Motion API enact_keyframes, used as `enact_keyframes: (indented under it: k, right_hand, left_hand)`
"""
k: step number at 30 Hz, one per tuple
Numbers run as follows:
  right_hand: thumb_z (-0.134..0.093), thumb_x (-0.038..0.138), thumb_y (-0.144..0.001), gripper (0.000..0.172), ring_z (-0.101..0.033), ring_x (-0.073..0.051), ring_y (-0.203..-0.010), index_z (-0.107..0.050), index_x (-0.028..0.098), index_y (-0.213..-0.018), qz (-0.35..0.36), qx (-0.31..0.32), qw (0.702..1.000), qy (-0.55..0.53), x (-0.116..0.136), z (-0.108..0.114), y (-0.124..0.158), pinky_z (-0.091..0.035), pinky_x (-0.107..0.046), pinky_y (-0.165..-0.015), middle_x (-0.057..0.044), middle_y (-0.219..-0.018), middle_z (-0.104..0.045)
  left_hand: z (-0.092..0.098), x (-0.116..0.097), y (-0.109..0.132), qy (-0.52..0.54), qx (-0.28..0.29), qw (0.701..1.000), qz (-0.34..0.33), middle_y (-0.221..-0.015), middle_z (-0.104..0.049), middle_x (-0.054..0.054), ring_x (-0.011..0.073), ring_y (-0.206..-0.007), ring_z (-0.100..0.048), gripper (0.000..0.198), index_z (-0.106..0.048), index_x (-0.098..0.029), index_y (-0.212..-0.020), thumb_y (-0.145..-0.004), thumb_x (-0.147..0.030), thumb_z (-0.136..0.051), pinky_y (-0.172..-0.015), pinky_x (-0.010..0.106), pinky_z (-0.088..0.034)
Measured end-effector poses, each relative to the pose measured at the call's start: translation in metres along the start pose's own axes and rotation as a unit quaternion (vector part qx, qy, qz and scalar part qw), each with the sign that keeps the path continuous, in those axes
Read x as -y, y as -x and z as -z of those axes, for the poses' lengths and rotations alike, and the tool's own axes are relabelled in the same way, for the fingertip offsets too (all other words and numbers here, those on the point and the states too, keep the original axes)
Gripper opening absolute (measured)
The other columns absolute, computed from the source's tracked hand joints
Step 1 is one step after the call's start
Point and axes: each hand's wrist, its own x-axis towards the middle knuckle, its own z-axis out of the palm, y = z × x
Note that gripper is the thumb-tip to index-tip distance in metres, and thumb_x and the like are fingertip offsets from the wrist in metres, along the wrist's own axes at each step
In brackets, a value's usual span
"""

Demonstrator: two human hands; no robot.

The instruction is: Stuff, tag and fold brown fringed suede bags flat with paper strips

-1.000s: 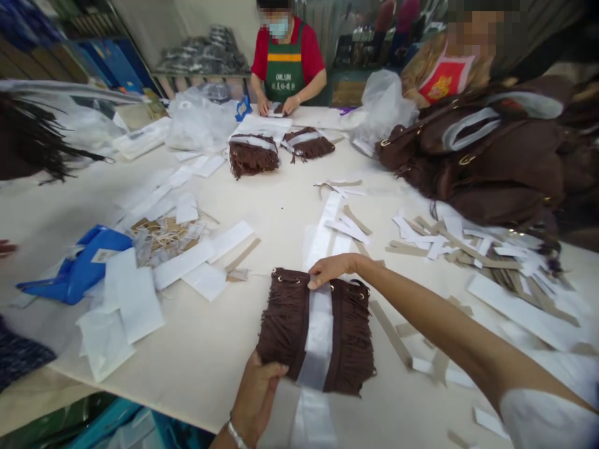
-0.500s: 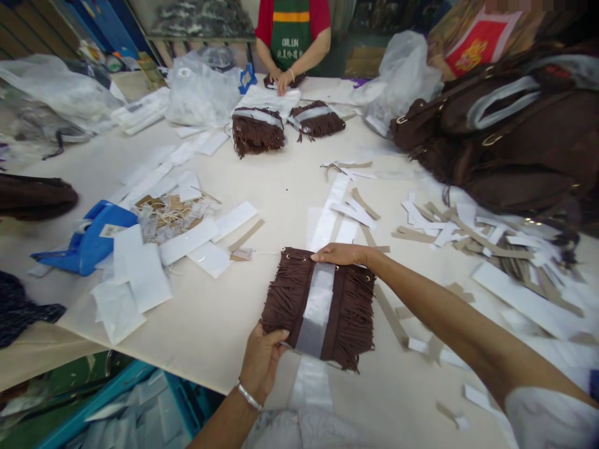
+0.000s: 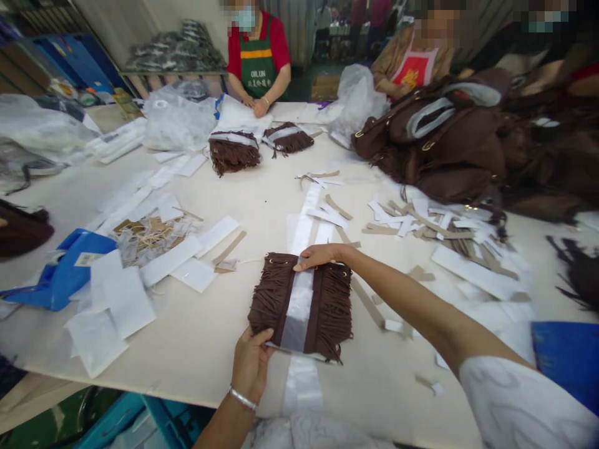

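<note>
Currently, one dark-brown fringed piece [image 3: 331, 305] between hands | left hand [image 3: 253, 358] clamped on near-left corner, right hand [image 3: 318, 255] on far edge | silvery strip's [image 3: 299, 299] long axis points away, leaning right | two brown fringed bundles [image 3: 234, 154] beyond

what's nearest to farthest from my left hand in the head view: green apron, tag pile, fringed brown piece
1. Fringed brown piece: in the left hand
2. Tag pile: on the table, ahead and left
3. Green apron: across the table
</note>
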Motion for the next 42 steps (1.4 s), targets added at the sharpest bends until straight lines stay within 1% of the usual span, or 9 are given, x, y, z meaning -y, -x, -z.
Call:
enact_keyframes:
  k: [8, 16, 21, 26, 28, 30, 34, 38, 42]
  right_hand:
    - [-0.060, 0.078, -0.063, 0.065, -0.052, -0.015, -0.068, -0.064, 0.016, -0.083, -0.032, 0.008, 0.999, 0.040, -0.002, 0.003, -0.001, -0.037, -0.025, -0.062, -0.001, -0.075, -0.060]
    - [-0.061, 0.075, -0.067, 0.065, -0.060, -0.022, -0.082, -0.069, 0.014, -0.089, -0.055, -0.047, 0.992, 0.104, 0.006, -0.002, 0.007, -0.042, -0.028, -0.070, -0.007, -0.088, -0.067]
    - [-0.057, 0.070, -0.077, 0.066, -0.057, -0.033, -0.105, -0.065, 0.010, -0.105, -0.088, -0.193, 0.964, 0.161, 0.025, -0.021, 0.035, -0.040, -0.037, -0.086, -0.019, -0.110, -0.064]
    - [-0.031, 0.051, -0.098, 0.048, -0.051, -0.029, -0.117, -0.050, 0.014, -0.122, -0.134, -0.390, 0.893, 0.182, 0.026, -0.085, 0.096, -0.037, -0.036, -0.091, -0.019, -0.123, -0.056]
    - [-0.036, 0.053, -0.096, 0.044, -0.059, -0.026, -0.103, -0.051, 0.017, -0.116, -0.197, -0.474, 0.852, 0.102, 0.011, -0.120, 0.116, -0.042, -0.032, -0.080, -0.014, -0.111, -0.062]
    - [-0.043, 0.056, -0.092, 0.045, -0.064, -0.024, -0.088, -0.051, 0.017, -0.113, -0.230, -0.483, 0.845, -0.005, -0.006, -0.153, 0.127, -0.043, -0.031, -0.072, -0.011, -0.098, -0.066]
    - [-0.062, 0.058, -0.078, 0.059, -0.066, -0.023, -0.077, -0.049, 0.015, -0.117, -0.172, -0.505, 0.807, -0.252, -0.024, -0.197, 0.125, -0.047, -0.033, -0.069, -0.009, -0.090, -0.069]
    - [-0.077, 0.055, -0.063, 0.065, -0.069, -0.026, -0.085, -0.058, 0.015, -0.110, -0.040, -0.428, 0.714, -0.553, -0.014, -0.204, 0.115, -0.052, -0.035, -0.074, -0.012, -0.096, -0.071]
    - [-0.079, 0.048, -0.065, 0.052, -0.068, -0.026, -0.096, -0.066, 0.016, -0.103, 0.081, -0.320, 0.688, -0.646, 0.004, -0.190, 0.123, -0.050, -0.035, -0.086, -0.012, -0.102, -0.072]
  left_hand:
    - [-0.001, 0.001, -0.002, -0.013, -0.021, 1.000, 0.006, -0.101, -0.071, 0.005, 0.0178, -0.084, -0.069, 0.046, -0.065, -0.020, -0.107, -0.064, -0.006, -0.068, -0.067, 0.025, -0.055]
    - [0.002, 0.006, -0.006, -0.016, -0.012, 1.000, -0.008, -0.097, -0.072, 0.005, 0.0181, -0.083, -0.069, 0.043, -0.065, -0.021, -0.107, -0.068, -0.004, -0.065, -0.071, 0.028, -0.057]
    - [0.005, 0.002, -0.004, -0.030, 0.026, 0.999, -0.014, -0.101, -0.072, 0.007, 0.0207, -0.086, -0.070, 0.044, -0.064, -0.019, -0.110, -0.068, -0.004, -0.066, -0.074, 0.032, -0.058]
    - [0.010, -0.004, 0.003, -0.042, 0.091, 0.995, -0.007, -0.113, -0.069, 0.011, 0.0239, -0.093, -0.069, 0.048, -0.059, -0.017, -0.117, -0.071, -0.010, -0.070, -0.079, 0.036, -0.058]
    - [0.011, -0.007, 0.006, -0.048, 0.105, 0.993, 0.002, -0.115, -0.068, 0.012, 0.0249, -0.094, -0.069, 0.049, -0.058, -0.017, -0.119, -0.072, -0.013, -0.072, -0.079, 0.037, -0.059]
    - [0.011, -0.009, 0.008, -0.056, 0.116, 0.992, 0.003, -0.116, -0.068, 0.013, 0.0260, -0.094, -0.069, 0.049, -0.058, -0.015, -0.120, -0.072, -0.015, -0.072, -0.080, 0.038, -0.059]
    - [0.006, -0.014, 0.011, -0.061, 0.127, 0.990, 0.011, -0.111, -0.069, 0.014, 0.0290, -0.095, -0.069, 0.051, -0.057, -0.014, -0.119, -0.071, -0.015, -0.073, -0.079, 0.042, -0.059]
    - [-0.001, -0.016, 0.011, -0.012, 0.117, 0.993, 0.019, -0.108, -0.071, 0.009, 0.0291, -0.097, -0.068, 0.061, -0.052, -0.022, -0.125, -0.069, -0.010, -0.073, -0.077, 0.040, -0.059]
    - [-0.009, -0.025, 0.007, 0.026, 0.107, 0.994, 0.014, -0.099, -0.073, 0.007, 0.0297, -0.093, -0.070, 0.075, -0.046, -0.026, -0.130, -0.064, -0.010, -0.076, -0.074, 0.038, -0.058]
